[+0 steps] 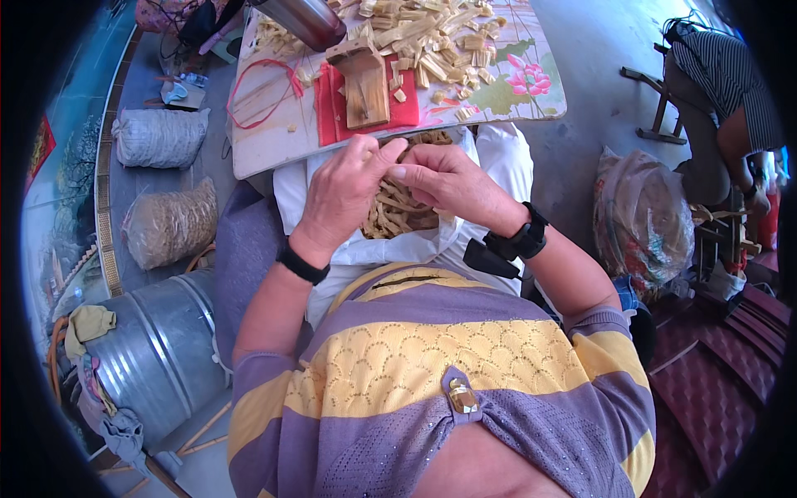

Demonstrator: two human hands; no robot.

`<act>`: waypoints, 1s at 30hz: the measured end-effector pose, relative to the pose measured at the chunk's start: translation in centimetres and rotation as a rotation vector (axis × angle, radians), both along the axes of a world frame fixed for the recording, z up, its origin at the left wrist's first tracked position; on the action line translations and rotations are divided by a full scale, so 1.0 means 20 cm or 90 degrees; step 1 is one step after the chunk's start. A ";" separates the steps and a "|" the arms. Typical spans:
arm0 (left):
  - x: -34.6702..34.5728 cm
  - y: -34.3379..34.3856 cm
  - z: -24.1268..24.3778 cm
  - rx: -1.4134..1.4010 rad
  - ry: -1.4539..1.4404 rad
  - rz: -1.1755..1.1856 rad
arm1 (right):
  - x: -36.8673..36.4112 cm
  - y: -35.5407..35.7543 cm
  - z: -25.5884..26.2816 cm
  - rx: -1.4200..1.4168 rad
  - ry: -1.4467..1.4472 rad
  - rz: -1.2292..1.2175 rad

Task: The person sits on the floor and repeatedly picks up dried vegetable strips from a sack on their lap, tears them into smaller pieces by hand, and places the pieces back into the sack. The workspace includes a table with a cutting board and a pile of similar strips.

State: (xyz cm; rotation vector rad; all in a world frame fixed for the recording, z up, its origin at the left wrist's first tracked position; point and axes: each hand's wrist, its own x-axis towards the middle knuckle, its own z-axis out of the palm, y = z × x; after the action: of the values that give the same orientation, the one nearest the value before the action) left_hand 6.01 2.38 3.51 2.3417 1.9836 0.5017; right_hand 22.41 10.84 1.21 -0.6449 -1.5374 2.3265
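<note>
My left hand [348, 187] and my right hand [451, 177] meet, with fingertips pinched together, over a white bag [398, 246] in my lap. Whatever lies between the fingertips is too small or hidden to tell. Brown dried strips [398, 215] fill the bag below the hands. Just beyond, on the table, a wooden block tool [367, 93] with an upright end stands on a folded red cloth [329, 106]. Pale flat cut pieces [436, 37] are heaped behind it. A loop of pink-red string [233, 103] lies to the left.
A metallic cylinder [305, 22] is on the flower-patterned table [510, 103]. At left are filled sacks [171, 221] and a metal drum [155, 355]. At right, a large plastic-wrapped bag [644, 218] stands near a seated person [716, 93] and a wooden stool [660, 109].
</note>
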 end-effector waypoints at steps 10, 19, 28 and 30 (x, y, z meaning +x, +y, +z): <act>-0.41 0.09 -0.16 0.243 0.154 -0.120 | -0.16 -0.09 0.03 0.217 0.061 -0.069; -0.35 0.19 -0.21 -0.057 -0.719 0.134 | -0.27 0.23 -0.12 0.329 -0.035 -0.207; -0.41 0.27 -0.18 -0.101 -0.724 0.194 | -0.31 0.35 -0.01 0.260 -0.117 -0.162; -0.42 0.29 -0.17 -0.105 -0.716 0.212 | -0.35 0.37 -0.06 0.219 -0.095 -0.172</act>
State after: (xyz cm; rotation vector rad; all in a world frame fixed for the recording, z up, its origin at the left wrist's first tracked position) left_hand -2.37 8.09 0.03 1.1159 1.6592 1.2383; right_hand 15.39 18.18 0.11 -0.8870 -1.7368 1.7988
